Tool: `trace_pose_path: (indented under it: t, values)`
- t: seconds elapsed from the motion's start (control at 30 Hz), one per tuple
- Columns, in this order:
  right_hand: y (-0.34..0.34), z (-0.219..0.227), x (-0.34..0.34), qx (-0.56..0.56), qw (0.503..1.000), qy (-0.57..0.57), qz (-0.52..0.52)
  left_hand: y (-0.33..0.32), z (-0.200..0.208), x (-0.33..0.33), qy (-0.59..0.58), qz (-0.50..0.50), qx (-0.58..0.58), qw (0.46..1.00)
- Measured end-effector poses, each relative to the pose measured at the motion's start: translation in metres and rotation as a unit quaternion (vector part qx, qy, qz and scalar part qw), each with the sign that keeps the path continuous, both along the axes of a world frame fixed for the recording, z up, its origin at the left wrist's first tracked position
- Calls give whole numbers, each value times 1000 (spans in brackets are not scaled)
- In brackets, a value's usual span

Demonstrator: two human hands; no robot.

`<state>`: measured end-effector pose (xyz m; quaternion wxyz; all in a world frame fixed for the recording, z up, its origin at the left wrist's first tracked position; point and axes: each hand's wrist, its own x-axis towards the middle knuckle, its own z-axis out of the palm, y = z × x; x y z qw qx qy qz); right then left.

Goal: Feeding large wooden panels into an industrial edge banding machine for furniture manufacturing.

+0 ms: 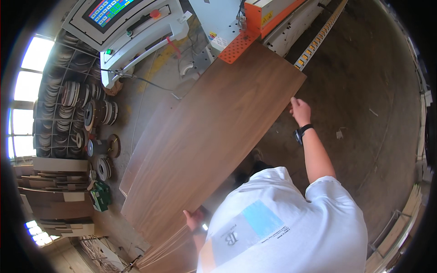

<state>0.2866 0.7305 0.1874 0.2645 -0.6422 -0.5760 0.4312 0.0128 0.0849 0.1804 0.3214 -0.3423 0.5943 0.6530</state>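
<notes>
A long brown wood-grain board (pixel 214 127) slants from the lower left up to the machine at the top. Its far end reaches under an orange perforated plate (pixel 240 47). My right hand (pixel 300 111) grips the board's near long edge close to the far right corner, fingers curled. Lower down, my left hand (pixel 193 219) holds the same edge, the thumb against the board and the other fingers partly hidden. More boards (pixel 170 255) lie stacked beneath the lower end, their pale edges showing.
A control panel (pixel 109 18) with a lit screen and a red button stands at the upper left. Along the right of the machine runs a roller rail (pixel 318 38). Coiled edging rolls (pixel 68 98) fill a rack at the left, near a green box (pixel 100 196) on the floor.
</notes>
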Motion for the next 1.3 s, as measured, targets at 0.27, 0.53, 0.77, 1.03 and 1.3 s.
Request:
trace_pose_path:
  t: [0.27,0.53,0.77,1.03,1.3]
  values:
    - [126,-6,30,-64,991,64,-101,0,-3,1,-2,-14,40,999]
    - [128,7,28,-93,986,88,-109,-3,-4,-2,-33,4,27,999]
    - [44,-9,4,-75,986,118,-85,-23,-15,-4,-6,-31,53,998]
    - [-87,27,-52,-125,988,19,90,-22,-24,-3,1,3,30,1000]
    - [-77,21,-53,-107,992,-10,60,-6,-18,-1,3,15,-5,1000]
